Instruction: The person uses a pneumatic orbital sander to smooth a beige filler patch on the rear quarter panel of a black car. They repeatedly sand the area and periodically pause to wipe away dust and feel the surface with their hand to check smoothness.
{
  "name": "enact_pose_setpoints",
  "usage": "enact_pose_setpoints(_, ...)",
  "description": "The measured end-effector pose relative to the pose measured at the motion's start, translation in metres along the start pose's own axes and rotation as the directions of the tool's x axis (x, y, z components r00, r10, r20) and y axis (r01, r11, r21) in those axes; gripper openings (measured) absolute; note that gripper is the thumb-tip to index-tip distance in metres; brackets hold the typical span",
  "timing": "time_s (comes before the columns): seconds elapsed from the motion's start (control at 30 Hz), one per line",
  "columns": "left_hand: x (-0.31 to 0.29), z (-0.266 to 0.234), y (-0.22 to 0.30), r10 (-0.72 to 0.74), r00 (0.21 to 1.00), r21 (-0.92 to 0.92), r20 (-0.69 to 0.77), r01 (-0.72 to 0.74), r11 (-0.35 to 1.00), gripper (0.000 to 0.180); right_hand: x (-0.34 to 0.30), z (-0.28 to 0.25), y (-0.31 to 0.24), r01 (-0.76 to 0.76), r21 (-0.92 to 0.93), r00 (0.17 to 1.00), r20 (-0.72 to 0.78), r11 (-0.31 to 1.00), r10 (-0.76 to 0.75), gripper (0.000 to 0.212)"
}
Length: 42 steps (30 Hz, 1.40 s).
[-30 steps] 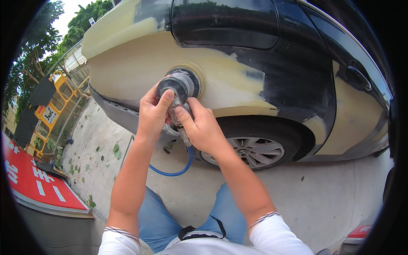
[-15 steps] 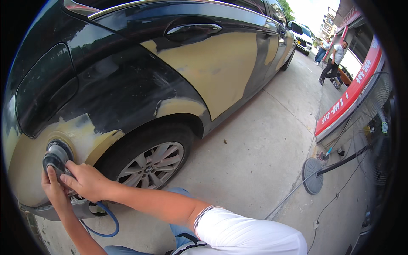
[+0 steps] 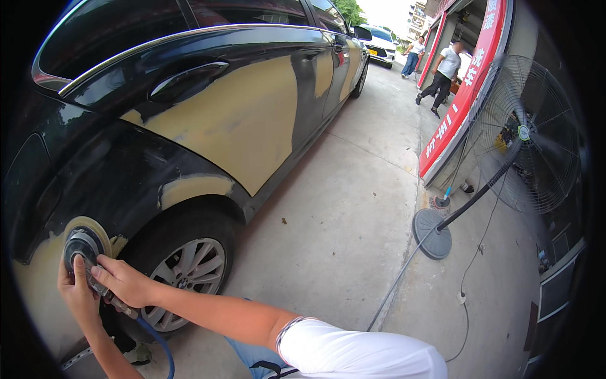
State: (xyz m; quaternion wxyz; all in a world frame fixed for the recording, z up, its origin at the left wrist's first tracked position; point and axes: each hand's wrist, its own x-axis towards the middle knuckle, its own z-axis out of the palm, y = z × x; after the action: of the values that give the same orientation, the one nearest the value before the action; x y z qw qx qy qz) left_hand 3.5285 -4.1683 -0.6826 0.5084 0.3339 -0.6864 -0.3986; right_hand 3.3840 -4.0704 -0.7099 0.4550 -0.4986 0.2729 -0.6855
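Observation:
Both my hands are closed on a round power sander [image 3: 82, 245], black with a metal body, at the far left. My left hand [image 3: 77, 292] wraps it from below, thumb up along its housing. My right hand [image 3: 125, 282] grips the handle side. Its yellowish disc [image 3: 88, 225] appears to lie against the black car's rear panel [image 3: 126, 170], above and left of the rear wheel [image 3: 189, 265]. Pale sanded filler [image 3: 38, 278] spreads below and left of the sander. A blue hose [image 3: 159, 344] trails down from the handle.
Tan filler [image 3: 233, 114] covers much of the rear door. On the right a caged floor fan [image 3: 524, 132] stands on a round base [image 3: 432, 234], cables across the concrete. Two people [image 3: 444, 69] are by the red-signed shopfront [image 3: 464, 95]; a white car [image 3: 380, 45] stands beyond.
The sander has moved up and toward the wheel arch on the panel, both hands still holding it. My view has swung right, bringing the fan further in.

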Motion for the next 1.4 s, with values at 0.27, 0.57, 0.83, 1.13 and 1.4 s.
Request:
enact_pose_setpoints(0.27, -0.036, -0.163, -0.053, -0.134, 0.966, -0.004, -0.22, 0.137, 0.991, 0.032, 0.018, 0.102, 0.066, -0.01, -0.159, 0.984, 0.174, 0.987, 0.038, 0.038)
enact_pose_setpoints(0.57, -0.183, -0.228, -0.026, -0.034, 0.933, -0.055, -0.358, 0.015, 0.998, 0.084, -0.01, 0.183, 0.108, -0.133, -0.355, 0.779, 0.539, 0.925, 0.319, 0.091)
enact_pose_setpoints(0.83, -0.184, -0.206, 0.019, 0.204, 0.968, 0.631, -0.149, -0.066, 0.773, 0.043, -0.119, 0.124, 0.134, -0.223, -0.28, 0.88, 0.354, 0.934, 0.317, 0.053)
enact_pose_setpoints(1.13, -0.063, -0.073, -0.024, 0.407, 0.793, 0.779, 0.454, -0.575, 0.251, 0.072, -0.259, 0.012, 0.207, -0.564, -0.078, 0.825, -0.09, 0.822, 0.558, 0.04)
enact_pose_setpoints(1.4, -0.037, -0.15, -0.067, 0.463, 0.848, 0.926, 0.258, -0.354, 0.133, 0.077, -0.282, -0.043, 0.212, -0.561, -0.056, 0.8, -0.296, 0.826, 0.523, 0.037)
